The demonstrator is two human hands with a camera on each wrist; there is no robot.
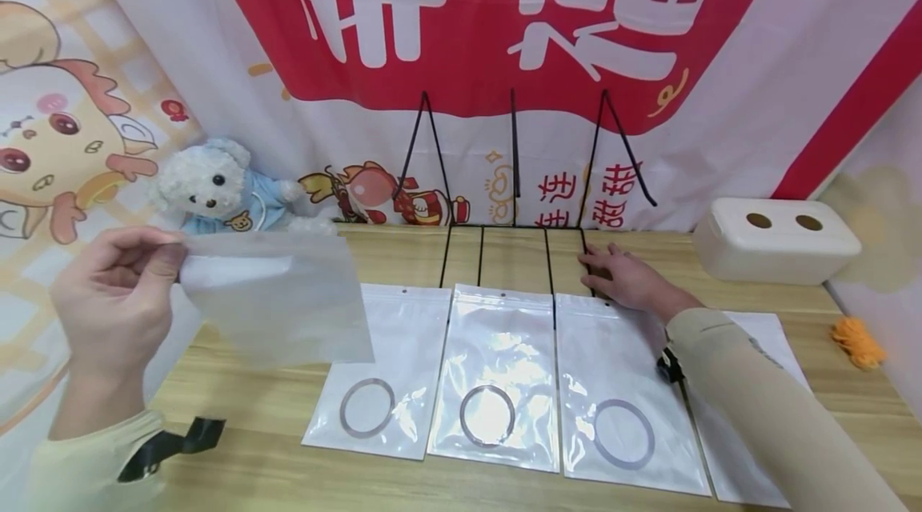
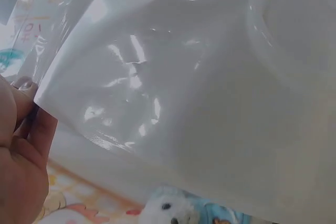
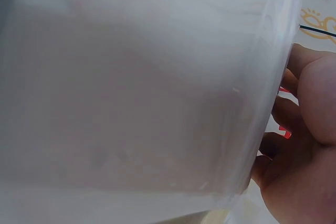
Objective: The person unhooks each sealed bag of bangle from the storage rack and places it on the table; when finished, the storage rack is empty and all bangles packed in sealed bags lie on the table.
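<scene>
My left hand (image 1: pixel 118 296) pinches a translucent white plastic bag (image 1: pixel 281 304) by its corner, off the table. Glossy creases cross this bag in the left wrist view, beside a pale curved band (image 2: pixel 257 24). Three white zip bags, each with a grey ring near its lower end, lie in a row: left (image 1: pixel 367 408), middle (image 1: pixel 487 416) and right (image 1: pixel 623 432). Over the top of the right one, my right hand (image 1: pixel 623 280) has spread fingers touching a black wire frame (image 1: pixel 547 229). In the right wrist view a bag edge hides those fingertips (image 3: pixel 270 145).
Partly under my right sleeve lies another white bag (image 1: pixel 749 424). A cream box (image 1: pixel 778 240) with two holes stands at the right rear, near an orange pompom (image 1: pixel 857 342). At the left rear sits a plush bear (image 1: pixel 216 184). A printed cloth (image 1: pixel 490 96) hangs behind the wooden table (image 1: pixel 288 480).
</scene>
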